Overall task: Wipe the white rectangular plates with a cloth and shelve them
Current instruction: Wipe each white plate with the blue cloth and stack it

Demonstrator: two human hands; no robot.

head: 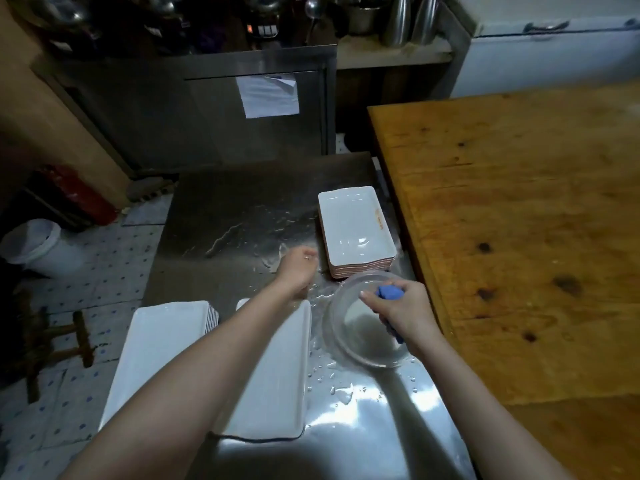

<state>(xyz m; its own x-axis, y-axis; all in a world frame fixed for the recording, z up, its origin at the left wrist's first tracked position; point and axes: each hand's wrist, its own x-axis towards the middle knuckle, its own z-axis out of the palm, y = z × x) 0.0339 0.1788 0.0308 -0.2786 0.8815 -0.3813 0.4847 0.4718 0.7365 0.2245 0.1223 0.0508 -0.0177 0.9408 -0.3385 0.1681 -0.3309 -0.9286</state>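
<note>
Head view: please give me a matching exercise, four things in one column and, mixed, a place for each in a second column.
1 blue cloth
2 far plate stack
3 paper sheet
4 white bucket

A on the floor
B on the steel cabinet door
C in the right hand
D on the steel counter

Pairs: 1-C; 2-D; 3-B; 4-A

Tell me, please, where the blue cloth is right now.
Head view, right of centre: the blue cloth is gripped in the right hand above the clear bowl.

Wet steel table (225, 216): far white plate stack (356, 226), near white plate stack (162, 348), clear bowl (360, 341); right hand (405, 313) grips blue cloth (389, 292).
</note>
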